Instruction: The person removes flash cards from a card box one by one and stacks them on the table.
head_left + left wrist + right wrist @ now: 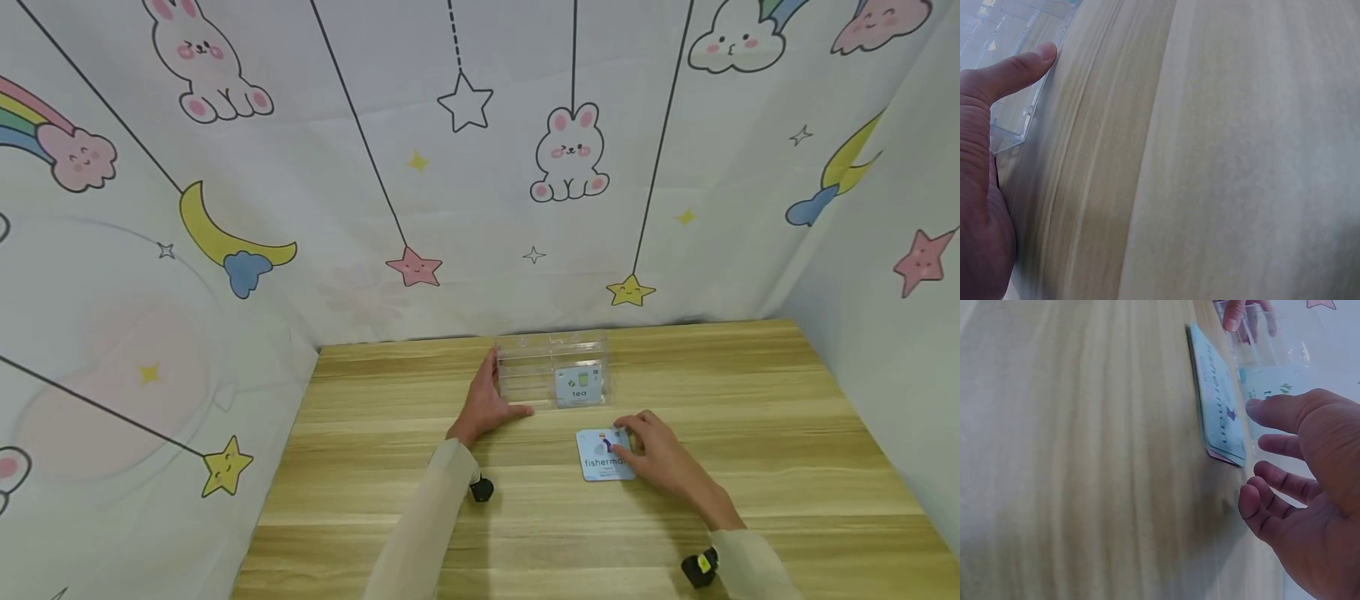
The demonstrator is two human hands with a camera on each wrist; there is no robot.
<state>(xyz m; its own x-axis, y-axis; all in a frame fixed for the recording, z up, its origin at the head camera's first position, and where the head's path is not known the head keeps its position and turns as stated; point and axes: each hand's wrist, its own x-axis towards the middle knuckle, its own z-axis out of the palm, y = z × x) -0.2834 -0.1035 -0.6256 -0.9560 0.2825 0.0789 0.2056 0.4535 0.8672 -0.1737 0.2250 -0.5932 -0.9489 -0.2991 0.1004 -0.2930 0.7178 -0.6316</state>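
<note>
A clear plastic card holder with several slots stands near the back of the table. My left hand grips its left end, thumb along the front lower edge and fingers at the side. In the holder's lower right slot sits a card reading "tea", with a green drink on it. In front of the holder lies a small stack of picture cards, the top one showing a fisherman. My right hand hovers at the stack's right side. The right wrist view shows its thumb and loosely bent fingers apart from one another.
The wooden table reaches back to a white cloth wall printed with rabbits, stars and moons. Similar cloth hangs at the left and right sides. Each wrist carries a small black camera.
</note>
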